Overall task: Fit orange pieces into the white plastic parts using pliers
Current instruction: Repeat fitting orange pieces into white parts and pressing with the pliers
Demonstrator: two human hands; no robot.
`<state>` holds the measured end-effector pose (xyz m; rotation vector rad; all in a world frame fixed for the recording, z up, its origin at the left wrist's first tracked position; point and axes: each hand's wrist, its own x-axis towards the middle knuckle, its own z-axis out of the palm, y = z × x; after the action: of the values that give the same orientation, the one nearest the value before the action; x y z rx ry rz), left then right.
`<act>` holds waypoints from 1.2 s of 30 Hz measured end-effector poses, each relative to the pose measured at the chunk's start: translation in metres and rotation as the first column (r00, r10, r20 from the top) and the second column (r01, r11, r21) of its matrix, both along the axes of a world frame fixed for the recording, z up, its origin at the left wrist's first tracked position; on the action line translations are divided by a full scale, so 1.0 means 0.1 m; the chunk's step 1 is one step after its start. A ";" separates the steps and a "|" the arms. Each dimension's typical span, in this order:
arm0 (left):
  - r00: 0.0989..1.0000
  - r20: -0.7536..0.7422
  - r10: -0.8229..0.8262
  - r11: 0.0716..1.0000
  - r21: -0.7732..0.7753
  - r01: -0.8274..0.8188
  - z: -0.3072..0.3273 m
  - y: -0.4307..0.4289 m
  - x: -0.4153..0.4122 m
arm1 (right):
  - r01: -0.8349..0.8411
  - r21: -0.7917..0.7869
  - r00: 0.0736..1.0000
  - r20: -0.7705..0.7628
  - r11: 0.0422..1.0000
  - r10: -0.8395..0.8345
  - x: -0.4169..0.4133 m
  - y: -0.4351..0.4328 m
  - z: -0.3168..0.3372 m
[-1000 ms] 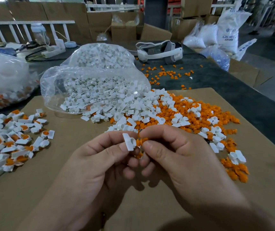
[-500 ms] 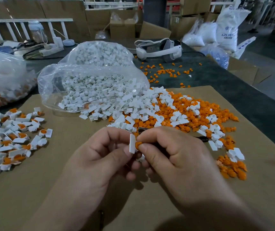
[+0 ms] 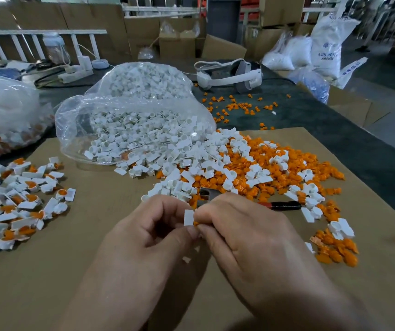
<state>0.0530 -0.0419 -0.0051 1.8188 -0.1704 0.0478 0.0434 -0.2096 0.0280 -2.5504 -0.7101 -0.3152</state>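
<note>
Two hands meet in the middle, just above a brown cardboard sheet [image 3: 84,271] that lies on the dark bench [image 3: 323,125]. The left hand [image 3: 148,235] has its grip clamped on a small white part [image 3: 188,217], pinched between thumb and finger. The right hand [image 3: 246,235] has its grip clamped on an orange piece [image 3: 196,223], which touches the lower right edge of the white part. It looks pushed partly in, but the fingers hide most of it. The pliers [image 3: 282,206] lie on the cardboard just behind the right hand, untouched. Past them is a big pile [image 3: 239,168] of loose white and orange bits, spilling from a clear bag [image 3: 132,120]. To the left lies a heap [image 3: 19,204] of white parts with orange inside. A white headset [image 3: 230,74] sits at the far side of the bench.
</note>
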 end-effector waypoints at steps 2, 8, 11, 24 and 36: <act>1.000 -0.027 -0.005 0.999 -0.035 0.004 -0.01 0.02 0.03 | -0.007 -0.002 1.000 0.020 1.000 0.007 0.00 0.00 0.00; 0.981 -0.178 -0.075 0.989 -0.137 0.051 -0.04 0.08 0.08 | 0.001 0.015 0.999 0.039 1.000 -0.002 -0.01 -0.01 0.01; 0.991 -0.132 0.023 1.000 -0.013 -0.025 -0.06 0.04 0.09 | -0.015 0.029 1.000 0.024 0.999 0.014 0.03 0.00 0.00; 0.993 -0.112 0.025 0.998 -0.053 -0.031 0.01 0.04 0.10 | 0.030 -0.042 0.989 0.146 0.999 -0.024 0.04 0.00 -0.03; 0.983 -0.175 0.059 0.961 -0.258 -0.103 0.05 0.12 0.18 | 0.258 -0.543 0.943 -0.037 0.799 -0.330 0.23 -0.54 -0.10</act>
<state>0.0714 -0.0300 -0.0004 1.5519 0.0290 -0.0221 0.0665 -0.2637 0.0176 -3.1891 -0.3762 -0.0436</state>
